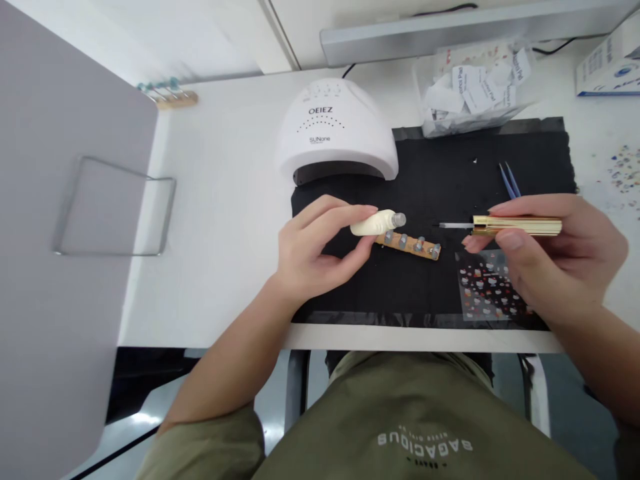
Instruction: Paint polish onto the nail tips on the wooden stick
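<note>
My left hand (320,250) grips a pale cream nail polish bottle (371,224), tilted sideways with its open neck toward the right. In my right hand (560,253) is the gold brush cap (520,225), its thin brush pointing left at the bottle and apart from it. Below the bottle lies a narrow wooden stand (413,246) with several grey clips on it. A clear sticker sheet (483,283) with small cartoon cat prints lies under my right hand. Blue tweezers (510,181) rest just beyond that hand, their lower part hidden.
A white nail lamp (340,133) stands at the back left of the black mat (345,293). Behind the mat's right side is a clear box (430,123) of alcohol pads. Scattered small decorations (627,170) lie at the far right; another wooden stand (177,100) is at the far left.
</note>
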A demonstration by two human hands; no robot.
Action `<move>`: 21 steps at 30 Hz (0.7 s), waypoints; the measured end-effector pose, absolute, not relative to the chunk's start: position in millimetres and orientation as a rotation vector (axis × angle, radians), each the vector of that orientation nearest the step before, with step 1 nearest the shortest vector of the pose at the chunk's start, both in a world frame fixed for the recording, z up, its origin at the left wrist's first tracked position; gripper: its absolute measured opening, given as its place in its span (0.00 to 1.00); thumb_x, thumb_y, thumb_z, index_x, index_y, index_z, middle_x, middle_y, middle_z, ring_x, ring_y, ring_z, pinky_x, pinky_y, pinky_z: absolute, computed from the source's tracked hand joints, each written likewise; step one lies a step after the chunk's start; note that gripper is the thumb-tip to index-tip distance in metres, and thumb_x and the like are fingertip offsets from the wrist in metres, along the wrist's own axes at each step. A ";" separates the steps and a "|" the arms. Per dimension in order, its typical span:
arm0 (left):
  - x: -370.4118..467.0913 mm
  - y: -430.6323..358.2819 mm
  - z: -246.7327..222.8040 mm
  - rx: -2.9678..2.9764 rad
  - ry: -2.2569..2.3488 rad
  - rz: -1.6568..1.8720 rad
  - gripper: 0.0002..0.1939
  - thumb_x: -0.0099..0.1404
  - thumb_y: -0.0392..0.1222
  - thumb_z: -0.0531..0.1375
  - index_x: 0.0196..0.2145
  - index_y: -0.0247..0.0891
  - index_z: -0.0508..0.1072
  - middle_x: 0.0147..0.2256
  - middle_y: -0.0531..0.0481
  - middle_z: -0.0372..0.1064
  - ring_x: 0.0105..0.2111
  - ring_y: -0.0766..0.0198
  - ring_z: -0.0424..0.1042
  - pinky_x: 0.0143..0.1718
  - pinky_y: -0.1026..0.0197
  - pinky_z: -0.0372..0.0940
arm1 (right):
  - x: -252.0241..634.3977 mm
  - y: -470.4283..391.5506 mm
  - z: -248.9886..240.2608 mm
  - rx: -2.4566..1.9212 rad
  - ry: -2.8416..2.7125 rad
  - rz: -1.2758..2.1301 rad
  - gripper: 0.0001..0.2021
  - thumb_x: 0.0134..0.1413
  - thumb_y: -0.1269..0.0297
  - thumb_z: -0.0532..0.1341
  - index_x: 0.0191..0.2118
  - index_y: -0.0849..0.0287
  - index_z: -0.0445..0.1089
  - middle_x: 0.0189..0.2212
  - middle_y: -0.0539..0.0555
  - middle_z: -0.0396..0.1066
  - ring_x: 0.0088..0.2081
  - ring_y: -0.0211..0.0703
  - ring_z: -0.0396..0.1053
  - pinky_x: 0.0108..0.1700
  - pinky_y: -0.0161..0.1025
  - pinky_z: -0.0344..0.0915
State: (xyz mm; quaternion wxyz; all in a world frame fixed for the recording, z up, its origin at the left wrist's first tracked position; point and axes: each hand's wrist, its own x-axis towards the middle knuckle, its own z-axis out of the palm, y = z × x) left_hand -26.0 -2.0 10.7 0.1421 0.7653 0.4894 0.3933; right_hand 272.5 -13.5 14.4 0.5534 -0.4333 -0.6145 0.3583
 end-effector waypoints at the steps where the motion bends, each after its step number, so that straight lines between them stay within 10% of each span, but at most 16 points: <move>1: -25.6 -1.8 10.6 2.209 1.383 1.145 0.09 0.68 0.44 0.70 0.46 0.50 0.87 0.44 0.48 0.89 0.38 0.54 0.83 0.43 0.48 0.83 | 272.6 -14.0 14.7 -1.025 -1.465 0.851 0.12 0.67 0.59 0.76 0.53 0.36 0.88 0.34 0.47 0.87 0.31 0.47 0.86 0.35 0.48 0.89; 21: -28.9 3.9 5.2 2.613 0.928 1.376 0.19 0.72 0.29 0.70 0.57 0.43 0.84 0.45 0.48 0.86 0.40 0.61 0.86 0.39 0.61 0.84 | 280.0 -10.7 14.7 -0.915 -1.832 0.635 0.20 0.67 0.67 0.77 0.61 0.43 0.85 0.44 0.47 0.90 0.35 0.39 0.86 0.31 0.34 0.79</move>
